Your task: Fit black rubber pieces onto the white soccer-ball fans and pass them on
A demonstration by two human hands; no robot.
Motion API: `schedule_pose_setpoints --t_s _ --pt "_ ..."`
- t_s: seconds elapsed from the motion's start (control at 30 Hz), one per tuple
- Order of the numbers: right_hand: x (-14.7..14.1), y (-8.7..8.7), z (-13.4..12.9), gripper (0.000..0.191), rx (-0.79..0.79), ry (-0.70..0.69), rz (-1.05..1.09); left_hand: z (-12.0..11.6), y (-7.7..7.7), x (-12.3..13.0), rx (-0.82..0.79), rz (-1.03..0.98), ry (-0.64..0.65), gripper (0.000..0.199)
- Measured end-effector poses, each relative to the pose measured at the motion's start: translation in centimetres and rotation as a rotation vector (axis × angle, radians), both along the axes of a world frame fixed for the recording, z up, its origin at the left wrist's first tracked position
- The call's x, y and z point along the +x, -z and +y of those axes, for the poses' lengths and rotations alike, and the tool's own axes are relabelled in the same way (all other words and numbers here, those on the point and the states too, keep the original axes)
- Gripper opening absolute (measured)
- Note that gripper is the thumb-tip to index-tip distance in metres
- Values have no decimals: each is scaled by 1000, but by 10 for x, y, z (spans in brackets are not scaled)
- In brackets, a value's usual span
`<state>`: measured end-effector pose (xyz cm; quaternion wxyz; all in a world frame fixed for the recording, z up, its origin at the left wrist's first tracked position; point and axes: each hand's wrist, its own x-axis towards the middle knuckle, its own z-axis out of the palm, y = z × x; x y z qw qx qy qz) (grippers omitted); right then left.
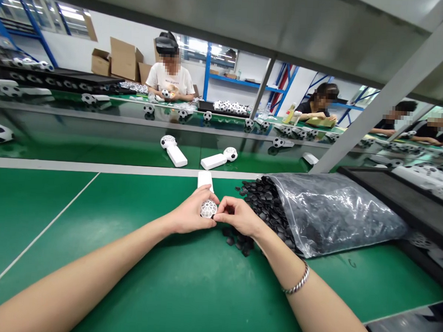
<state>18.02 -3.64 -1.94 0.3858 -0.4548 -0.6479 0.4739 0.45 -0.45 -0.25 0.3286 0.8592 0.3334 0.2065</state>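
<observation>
My left hand (189, 211) is closed around a white lattice ball (209, 209), patterned like a soccer ball. A white block-shaped handle (205, 180) extends from it, away from me. At the ball's right side, my right hand (237, 215) pinches with thumb and forefinger. A dark bit shows at those fingertips, apparently a small black piece, mostly hidden. Loose black pieces (264, 200) spill from a clear plastic bag (338, 212) just right of my right hand, some lying below its wrist.
Beyond the pale table edge (58, 166), two white-handled soccer balls (177, 156) (216, 161) lie on a green surface. A black tray (401, 200) with white parts stands at right. A slanted metal post (381, 90) rises there. Several people sit across, one person (170, 81) holding a ball.
</observation>
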Motion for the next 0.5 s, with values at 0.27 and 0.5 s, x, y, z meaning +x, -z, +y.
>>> schedule_pose_setpoints --t_s 0.27,0.5 --pt "-2 2 -2 22 -2 87 -17 -3 3 3 20 -13 -23 35" --pt "0 3 5 33 43 138 -52 -2 3 2 33 6 10 32"
